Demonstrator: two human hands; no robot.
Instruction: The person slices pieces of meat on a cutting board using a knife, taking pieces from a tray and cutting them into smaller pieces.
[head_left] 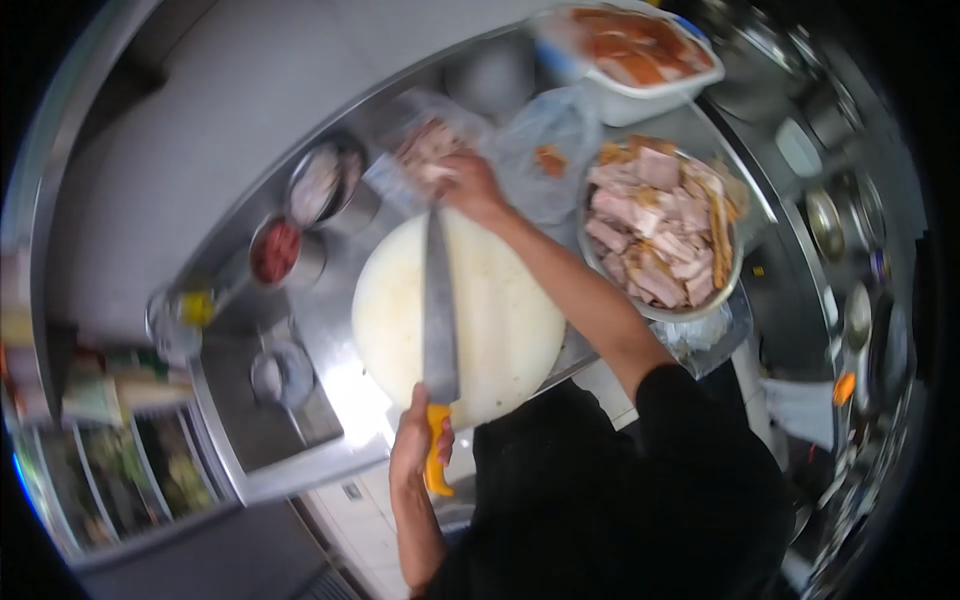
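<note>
1. Knife (440, 335) with a yellow handle: its long, broad blade lies over the round white cutting board (390, 300), tip at the board's far edge, handle out past the near edge.
2. Left hand (412, 440): at the board's near edge, closed round the handle, fingers wrapped and pressed together, one digit lying up beside the base of the blade.
3. Right hand (467, 187): at the board's far edge, just beside the knife tip, its forearm crossing above the board's right part. The fingers bend down at some pale pink meat pieces (425, 145) in an open plastic bag; blur hides whether they pinch any.
4. Clear plastic bag (530, 165): beyond the board, right of the right hand, an orange-brown scrap showing on it.
5. Metal bowl (738, 270): right of the board and apart from it, heaped with cut chunks of meat (660, 225), some edged brown.
6. White tub (650, 100): farther beyond the board, to the right, holding orange-brown slabs (640, 50).
7. Round metal container (310, 262): left of the board, with red contents; a second metal container (355, 205) stands beyond it, its contents pale and blurred.
8. Sink (250, 440): left of the board and nearer the person, with a small metal vessel (283, 375) in it.
</note>
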